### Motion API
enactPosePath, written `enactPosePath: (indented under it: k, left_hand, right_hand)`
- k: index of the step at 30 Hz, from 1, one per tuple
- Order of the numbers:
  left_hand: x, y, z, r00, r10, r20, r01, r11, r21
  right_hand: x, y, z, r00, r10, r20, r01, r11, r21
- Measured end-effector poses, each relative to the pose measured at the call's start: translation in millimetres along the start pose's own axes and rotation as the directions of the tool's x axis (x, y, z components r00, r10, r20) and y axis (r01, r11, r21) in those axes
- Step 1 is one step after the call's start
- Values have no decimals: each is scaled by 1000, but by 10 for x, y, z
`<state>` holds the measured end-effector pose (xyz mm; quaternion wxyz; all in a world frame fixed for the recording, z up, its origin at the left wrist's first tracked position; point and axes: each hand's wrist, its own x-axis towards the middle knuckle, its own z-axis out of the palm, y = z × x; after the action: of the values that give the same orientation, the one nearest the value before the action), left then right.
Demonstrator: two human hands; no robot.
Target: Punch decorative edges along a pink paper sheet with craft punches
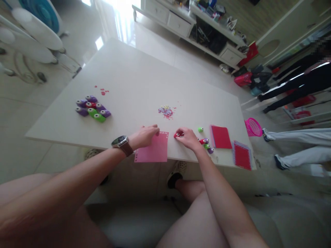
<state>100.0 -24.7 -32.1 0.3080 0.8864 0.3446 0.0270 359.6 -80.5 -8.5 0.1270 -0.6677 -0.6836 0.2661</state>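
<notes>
A pink sheet of paper (157,150) with holes punched along its edges lies at the near edge of the table. My left hand (146,135), with a watch on its wrist, is over the sheet's upper left part, fingers curled together; what they hold, if anything, is hidden. Just right of the sheet, my right hand (188,138) is closed around a small red craft punch (177,134) with an eye-like round top. Beside that hand lie a green punch (200,129) and several red, purple and green punches (207,146), partly covered by my wrist.
Confetti (166,112) is heaped mid-table. More purple, green and red punches (99,117) cluster at left, near red paper bits (103,92). A red paper stack (221,137) and a hole-edged red sheet (242,155) lie at right. People (297,77) stand beyond the table.
</notes>
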Motion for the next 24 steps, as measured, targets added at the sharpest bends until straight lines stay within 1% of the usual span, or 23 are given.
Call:
enactPosePath:
  k: [8,12,24]
  left_hand:
    - [13,-23,38,1000,-8,-19,7,999,-47]
    - [19,-41,50,1000,-1,-25,-1,997,-78]
    - [19,-46,70,999,-15,-29,12,995,-102]
  right_hand:
    - [-6,22,62,990,-138,26,134,985,106]
    - [24,18,80,988,-148,33,141,979,147]
    - [52,3,119,983,-177,57,168,975,145]
